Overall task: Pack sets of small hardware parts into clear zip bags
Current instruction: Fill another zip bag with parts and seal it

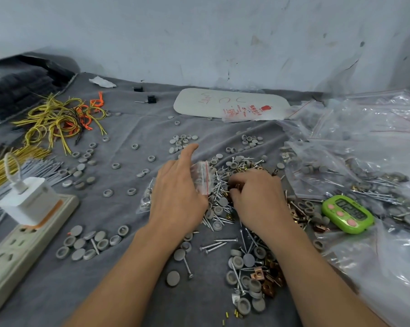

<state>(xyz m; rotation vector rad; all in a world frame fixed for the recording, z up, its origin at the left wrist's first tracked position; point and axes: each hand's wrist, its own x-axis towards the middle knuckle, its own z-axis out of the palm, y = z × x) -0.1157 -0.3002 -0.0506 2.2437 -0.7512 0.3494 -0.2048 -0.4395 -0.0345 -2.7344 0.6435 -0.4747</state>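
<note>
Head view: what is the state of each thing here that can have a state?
left hand, holds the small zip bag.
right hand, fingers curled in the parts pile; grip unclear.
green timer, display lit.
power strip, white charger plugged in.

Grey, silver and copper on my grey cloth.
My caps are flat grey, the screws silver, the clips copper-brown; my clear bag has a red seal strip. The timer is lime green with pink buttons, the wires yellow, a few orange, the charger white.
</note>
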